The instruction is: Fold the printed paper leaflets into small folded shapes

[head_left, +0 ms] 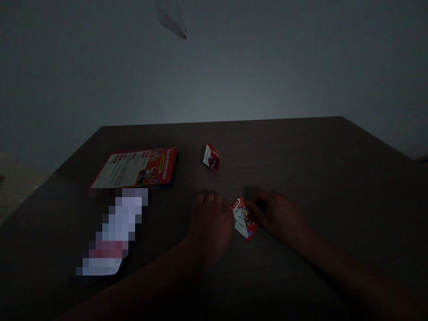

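A small red and white printed paper (241, 220), with what look like fold lines across it, lies on the table between my hands. My left hand (212, 223) is closed at the paper's left edge, knuckles up; its thumb is hidden, so its exact hold cannot be seen. From the right, my right hand (276, 211) reaches the paper's red edge with thumb and forefinger brought together there. Farther back stands a small folded red and white paper piece (212, 157), partly raised off the tabletop.
The dark wooden table (284, 151) reaches a pale wall (267, 62). At the left lies a red and white printed booklet or pack (133, 168). In front of it is a lit, pixelated phone-like device (115, 232). A clear plastic piece (171, 20) hangs on the wall.
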The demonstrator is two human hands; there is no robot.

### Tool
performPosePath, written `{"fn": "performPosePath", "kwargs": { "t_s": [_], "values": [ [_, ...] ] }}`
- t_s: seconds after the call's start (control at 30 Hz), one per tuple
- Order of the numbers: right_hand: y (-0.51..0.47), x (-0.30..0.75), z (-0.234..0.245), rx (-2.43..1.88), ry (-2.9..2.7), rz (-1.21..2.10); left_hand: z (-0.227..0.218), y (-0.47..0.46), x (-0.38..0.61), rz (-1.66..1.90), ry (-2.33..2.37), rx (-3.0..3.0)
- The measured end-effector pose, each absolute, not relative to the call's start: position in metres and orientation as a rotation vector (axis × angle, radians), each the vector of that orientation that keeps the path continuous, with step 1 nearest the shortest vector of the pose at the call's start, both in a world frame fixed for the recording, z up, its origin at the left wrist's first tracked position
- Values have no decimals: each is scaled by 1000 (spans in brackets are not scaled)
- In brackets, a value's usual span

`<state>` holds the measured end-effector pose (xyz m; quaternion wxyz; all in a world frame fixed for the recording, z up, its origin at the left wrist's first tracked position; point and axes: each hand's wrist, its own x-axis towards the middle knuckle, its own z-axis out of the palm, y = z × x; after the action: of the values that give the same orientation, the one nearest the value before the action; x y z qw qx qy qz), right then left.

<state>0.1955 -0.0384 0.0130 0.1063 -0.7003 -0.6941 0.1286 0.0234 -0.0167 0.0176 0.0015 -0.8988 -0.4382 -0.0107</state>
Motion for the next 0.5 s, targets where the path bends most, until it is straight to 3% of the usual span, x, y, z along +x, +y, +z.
{"fn": "performPosePath", "kwargs": {
  "t_s": [0.5],
  "values": [
    [-41, 190, 15, -2096, -2112, 244, 16, -18, 23, -74, -1382, -2836]
  ]
}}
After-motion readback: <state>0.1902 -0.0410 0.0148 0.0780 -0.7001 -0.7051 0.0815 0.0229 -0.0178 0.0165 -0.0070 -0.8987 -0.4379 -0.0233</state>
